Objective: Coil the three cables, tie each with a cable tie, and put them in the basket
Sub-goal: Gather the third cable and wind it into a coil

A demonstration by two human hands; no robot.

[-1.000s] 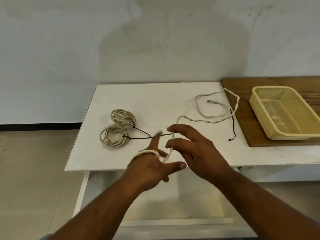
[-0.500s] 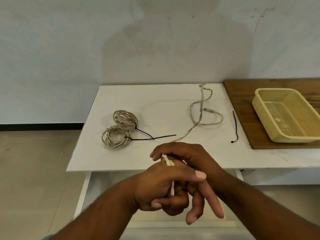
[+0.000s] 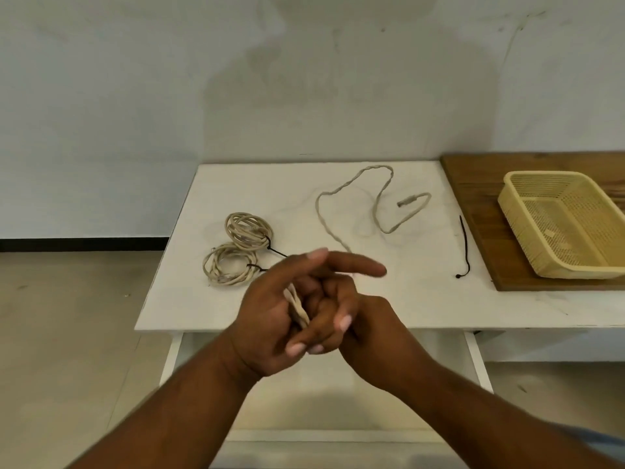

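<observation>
1. The left hand (image 3: 270, 319) is closed around a few turns of the third cable (image 3: 351, 194), with the forefinger stretched out; the wraps show pale between its fingers, above the near edge of the white table (image 3: 372, 309).
2. The right hand (image 3: 355, 319) is curled against the left one. It seems to be guiding the cable, but the fingers overlap too much to say whether it truly grips it.
3. The rest of that cable lies loose across the table, its plug end near the far right.
4. Two coils (image 3: 236, 252), each already bound with a black tie, sit on the left of the table, touching each other. Neither is in the basket (image 3: 568, 225) yet, which sits on the wooden board (image 3: 473, 184).
5. The spare cable tie (image 3: 464, 248) lies just beside the board.
6. Risks: the wraps could spring off the fingers if the grip slackens, and the trailing plug could snag or drag the tie off its spot.
</observation>
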